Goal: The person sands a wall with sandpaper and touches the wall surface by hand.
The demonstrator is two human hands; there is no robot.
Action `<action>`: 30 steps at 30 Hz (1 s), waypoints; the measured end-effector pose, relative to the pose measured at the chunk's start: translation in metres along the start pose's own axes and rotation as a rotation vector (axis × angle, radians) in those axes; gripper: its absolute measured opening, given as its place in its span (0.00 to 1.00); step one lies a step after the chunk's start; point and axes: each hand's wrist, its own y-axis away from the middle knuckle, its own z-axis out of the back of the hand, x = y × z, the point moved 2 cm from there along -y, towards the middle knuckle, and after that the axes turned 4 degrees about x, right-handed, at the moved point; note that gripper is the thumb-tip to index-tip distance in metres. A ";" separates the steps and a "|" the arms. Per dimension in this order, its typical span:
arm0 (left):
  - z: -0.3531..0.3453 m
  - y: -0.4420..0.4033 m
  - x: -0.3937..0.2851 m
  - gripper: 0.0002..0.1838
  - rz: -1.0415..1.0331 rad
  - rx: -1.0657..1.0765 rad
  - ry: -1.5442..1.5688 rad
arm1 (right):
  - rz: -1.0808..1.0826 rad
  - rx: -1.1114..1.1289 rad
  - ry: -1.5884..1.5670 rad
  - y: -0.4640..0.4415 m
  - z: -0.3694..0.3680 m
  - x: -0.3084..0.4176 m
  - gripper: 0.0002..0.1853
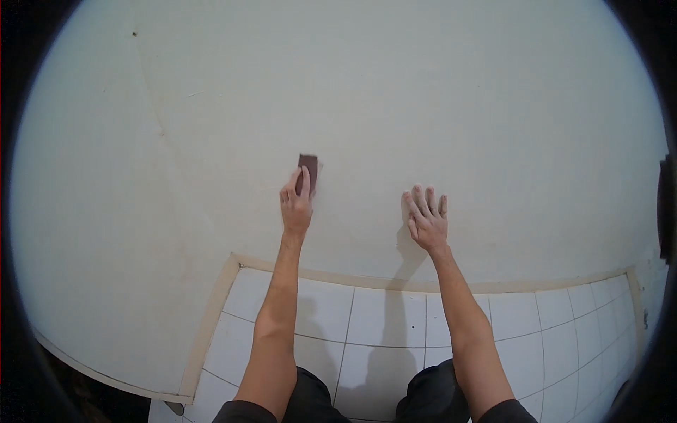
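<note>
My left hand (297,201) presses a dark reddish-brown piece of sandpaper (308,163) against the pale wall (367,106). Its fingers lie over the lower part of the piece, whose top end sticks out above them. Whether the paper is folded or wrapped round a block, I cannot tell. To the right and slightly lower, my right hand (428,220) rests on the same wall with its fingers spread and nothing in it. Pale dust covers those fingers.
A cream skirting strip (338,279) runs along the wall's foot, above a white tiled floor (381,317). At left the wall juts out at a corner. A small dark hole (135,34) shows high on the left. Something dark (665,211) stands at the right edge.
</note>
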 end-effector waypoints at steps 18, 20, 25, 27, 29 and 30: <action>-0.003 -0.019 -0.020 0.36 0.031 -0.019 0.057 | 0.003 -0.049 0.017 0.001 -0.002 0.000 0.35; 0.004 -0.042 -0.024 0.36 0.111 -0.090 0.049 | 0.006 -0.055 0.017 0.000 -0.001 0.002 0.34; 0.005 -0.022 -0.010 0.35 0.333 -0.169 0.245 | -0.005 -0.005 0.008 0.000 0.002 0.004 0.34; -0.007 0.012 0.000 0.36 0.342 -0.174 0.195 | 0.007 -0.021 0.043 -0.001 0.002 0.005 0.34; -0.012 0.030 0.004 0.36 0.323 -0.144 0.160 | 0.011 -0.025 0.061 -0.001 0.003 0.005 0.34; -0.014 0.036 0.005 0.37 0.300 -0.111 0.151 | 0.011 -0.021 0.062 -0.001 0.004 0.004 0.34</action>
